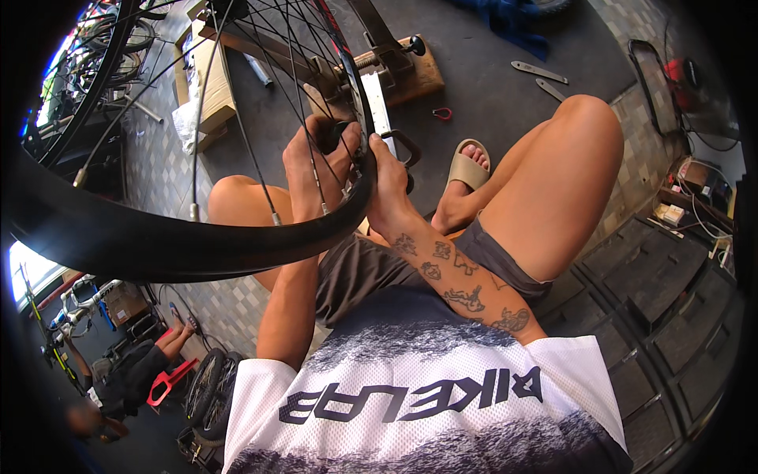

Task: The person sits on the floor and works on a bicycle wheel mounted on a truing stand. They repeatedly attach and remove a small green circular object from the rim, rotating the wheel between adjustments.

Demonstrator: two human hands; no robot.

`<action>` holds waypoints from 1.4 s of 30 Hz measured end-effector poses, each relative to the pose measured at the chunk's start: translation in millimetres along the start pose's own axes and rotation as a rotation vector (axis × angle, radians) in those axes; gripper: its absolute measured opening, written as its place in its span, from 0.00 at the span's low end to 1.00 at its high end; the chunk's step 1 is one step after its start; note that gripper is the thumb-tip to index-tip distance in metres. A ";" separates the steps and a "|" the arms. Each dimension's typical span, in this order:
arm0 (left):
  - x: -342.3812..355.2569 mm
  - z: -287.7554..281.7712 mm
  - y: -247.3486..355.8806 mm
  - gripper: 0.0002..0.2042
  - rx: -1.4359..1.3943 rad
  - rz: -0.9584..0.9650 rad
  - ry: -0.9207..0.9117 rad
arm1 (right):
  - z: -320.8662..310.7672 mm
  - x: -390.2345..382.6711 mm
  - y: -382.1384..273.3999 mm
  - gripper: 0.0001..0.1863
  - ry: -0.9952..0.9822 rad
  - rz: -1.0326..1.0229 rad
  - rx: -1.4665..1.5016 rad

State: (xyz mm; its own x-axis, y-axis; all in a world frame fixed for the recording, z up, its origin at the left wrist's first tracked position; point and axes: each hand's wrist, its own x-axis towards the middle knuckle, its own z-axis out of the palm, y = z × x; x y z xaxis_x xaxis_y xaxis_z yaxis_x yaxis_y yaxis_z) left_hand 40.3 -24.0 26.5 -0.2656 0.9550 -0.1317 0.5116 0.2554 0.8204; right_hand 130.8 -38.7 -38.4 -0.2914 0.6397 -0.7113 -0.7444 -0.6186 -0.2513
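Note:
A bicycle wheel with a black rim (245, 246), dark spokes and silver spoke nipples fills the upper left, very near. My left hand (316, 162) reaches among the spokes, its fingers curled round a small black object (333, 136) beside the rim. What that object is does not show clearly. My right hand (387, 178) grips the rim from its outer side, the thumb along its edge; most of the other fingers are hidden. Just beyond both hands stands a metal wheel truing stand (377, 38) on a wooden base (422, 77).
A red carabiner-shaped loop (443, 114) and two flat grey tools (539, 73) lie on the dark mat. Left are an open cardboard box (215, 87) and bicycles; lower left, another person (130, 371) near spare wheels (212, 391). Black drawers (643, 276) line the right.

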 end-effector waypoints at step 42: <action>-9.2 -22.3 -31.1 0.06 -0.172 0.310 0.059 | -20.1 9.2 -9.3 0.27 -0.077 -0.001 -0.241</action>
State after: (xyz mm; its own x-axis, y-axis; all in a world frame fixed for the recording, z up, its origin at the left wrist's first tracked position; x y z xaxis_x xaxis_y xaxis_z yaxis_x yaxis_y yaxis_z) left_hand 8.6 -44.1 14.6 -0.1692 0.9715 0.1662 0.4319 -0.0785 0.8985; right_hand 147.0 -36.2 -55.8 -0.3426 0.6679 -0.6608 -0.5829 -0.7027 -0.4080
